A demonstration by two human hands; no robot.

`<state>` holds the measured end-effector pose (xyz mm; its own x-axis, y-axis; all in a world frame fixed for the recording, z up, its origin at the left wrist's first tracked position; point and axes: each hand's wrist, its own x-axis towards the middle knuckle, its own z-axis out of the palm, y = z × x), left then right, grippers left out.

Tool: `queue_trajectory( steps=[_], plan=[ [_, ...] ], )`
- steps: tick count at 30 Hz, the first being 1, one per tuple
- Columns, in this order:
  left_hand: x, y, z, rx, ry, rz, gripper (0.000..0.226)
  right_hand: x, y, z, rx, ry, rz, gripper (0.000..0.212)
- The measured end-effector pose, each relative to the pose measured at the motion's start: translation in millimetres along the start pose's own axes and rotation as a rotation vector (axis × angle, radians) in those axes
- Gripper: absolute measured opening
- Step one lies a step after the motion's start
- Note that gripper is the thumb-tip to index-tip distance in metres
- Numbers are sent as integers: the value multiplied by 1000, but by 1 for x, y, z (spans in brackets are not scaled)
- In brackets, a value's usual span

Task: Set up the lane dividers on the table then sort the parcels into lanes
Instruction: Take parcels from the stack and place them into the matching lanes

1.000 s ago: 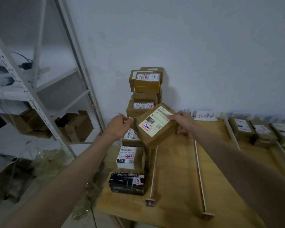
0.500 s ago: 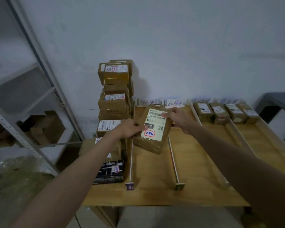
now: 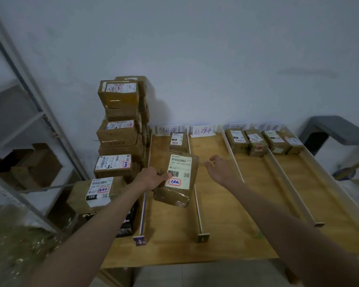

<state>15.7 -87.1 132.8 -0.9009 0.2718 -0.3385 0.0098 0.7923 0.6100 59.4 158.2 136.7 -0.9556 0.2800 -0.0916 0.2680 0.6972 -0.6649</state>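
Nearest the camera, two bare forearms reach out over the front edge of the wooden surface [image 3: 226, 241], where the feet of the lane dividers [image 3: 197, 201] stand. The left hand [image 3: 151, 179] grips the held parcel [image 3: 177, 179] at its left edge, thumb pressed on the white label beside the red-ringed handwritten mark, fingers hidden beneath. The right hand [image 3: 220, 169] is just to the right of the parcel, apart from it, its fingers loosely curled and holding nothing. The parcel is a flat brown packet, label up, its long axis running roughly away from the person with a slight tilt; it appears to hang above the first lane, its right edge overlapping the divider between the first and second lanes. So the parcel lies directly ahead of the left hand and just left of the right hand, and the left hand alone carries it. Judging by the handwritten mark, it probably belongs in a lane further right, which would mean carrying it rightward across that divider; the free right hand is the nearer one to those lanes. Further back, one small parcel [image 3: 177, 141] lies at the far end of the first lane, and four parcels [image 3: 263, 141] sit at the far ends of the right-hand lanes. Paper lane signs [image 3: 202, 131] stand against the wall, and a tall stack of unsorted parcels [image 3: 120, 125] rises at the left.
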Motion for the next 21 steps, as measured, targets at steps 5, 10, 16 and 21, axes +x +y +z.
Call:
queue_trajectory(
  steps=[5, 10, 16, 21],
  plan=[
    [33, 20, 36, -22, 5, -75, 49, 19, 50, -16, -182, -34, -9, 46],
    [67, 64, 78, 4, 53, -111, 46, 45, 105, -47, -305, -15, -7, 46],
    [109, 115, 131, 8, 32, -134, 60, 69, 173, -93, -312, -6, 54, 42],
    [130, 166, 173, 46, 28, -109, 57, 79, 225, -128, -292, 39, 103, 44]
  ],
)
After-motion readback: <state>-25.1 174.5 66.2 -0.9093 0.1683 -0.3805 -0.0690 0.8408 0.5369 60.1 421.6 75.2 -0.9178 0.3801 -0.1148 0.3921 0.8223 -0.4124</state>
